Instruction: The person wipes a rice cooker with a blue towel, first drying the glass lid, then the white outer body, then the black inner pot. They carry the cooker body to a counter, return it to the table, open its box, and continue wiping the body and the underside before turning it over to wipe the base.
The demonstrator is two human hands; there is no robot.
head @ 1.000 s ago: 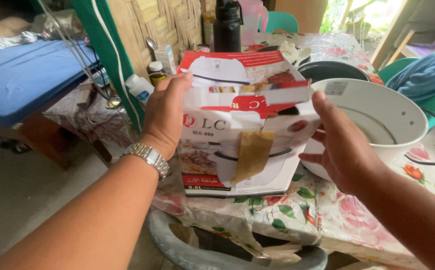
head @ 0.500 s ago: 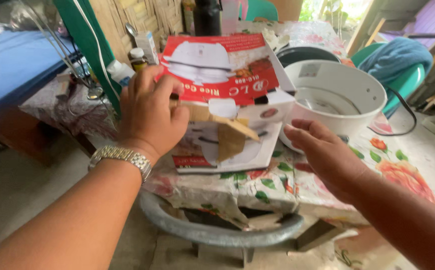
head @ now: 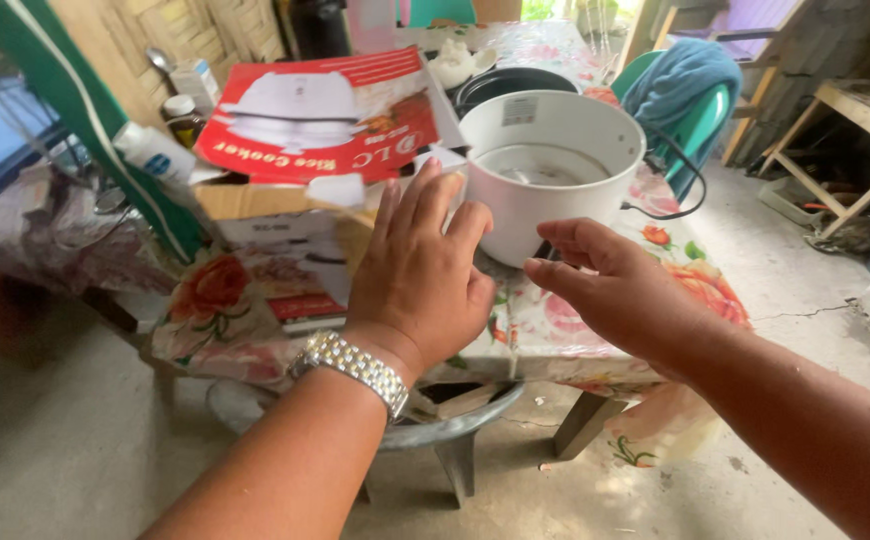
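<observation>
Head view:
Left hand (head: 420, 275): flat and spread wide, holding nothing, just in front of the box, right beside the pot.
Right hand (head: 620, 290): fingers loosely curled, holding nothing, near the pot's front.
Box (head: 320, 130): red and white cardboard, flaps open, on the flowery table (head: 575, 330), touching the pot's left side.
Pot (head: 545, 165): white, round, upright, open on top.
Blue cloth (head: 680, 80): on a green chair behind the pot.

We've got the box (head: 295, 150) at the table's (head: 555, 330) front left corner, cooker pot (head: 545, 165) just right of it, bottles (head: 155, 150) along the left edge.
</observation>
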